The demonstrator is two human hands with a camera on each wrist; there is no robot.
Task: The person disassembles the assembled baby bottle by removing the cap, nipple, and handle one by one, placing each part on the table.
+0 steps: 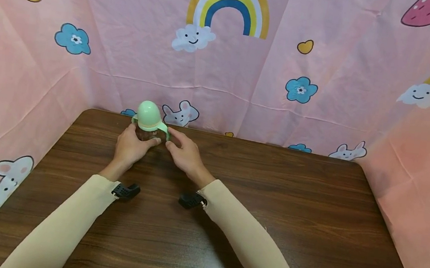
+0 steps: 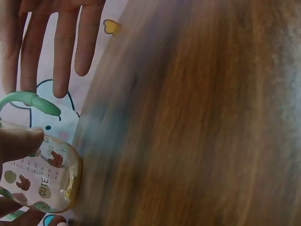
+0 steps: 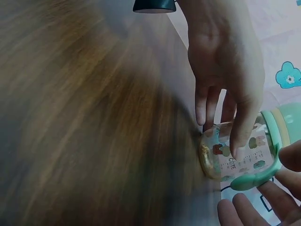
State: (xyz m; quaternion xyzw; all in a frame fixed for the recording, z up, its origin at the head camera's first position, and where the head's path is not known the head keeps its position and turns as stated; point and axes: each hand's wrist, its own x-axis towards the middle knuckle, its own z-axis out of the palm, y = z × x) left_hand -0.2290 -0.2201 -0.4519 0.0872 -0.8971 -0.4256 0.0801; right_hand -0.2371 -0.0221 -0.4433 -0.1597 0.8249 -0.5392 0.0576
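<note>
A clear baby bottle (image 2: 61, 160) with printed pictures and the word CUTE has a mint-green domed cap (image 1: 148, 113) and two green side handles. It stands at the table's far left edge. My left hand (image 1: 130, 146) grips the bottle's body, with the thumb (image 2: 21, 143) across its front and the fingers curled behind. Beside the right handle (image 3: 254, 179) is my right hand (image 1: 185, 152), its fingers extended and apart. Whether those fingertips touch the handle I cannot tell.
The brown wood-grain table (image 1: 270, 212) spreads toward me and to the right. Pink cloth (image 1: 239, 70) printed with rainbows, clouds and rabbits hangs behind and on both sides. Black wrist cameras (image 1: 126, 191) sit at both cuffs.
</note>
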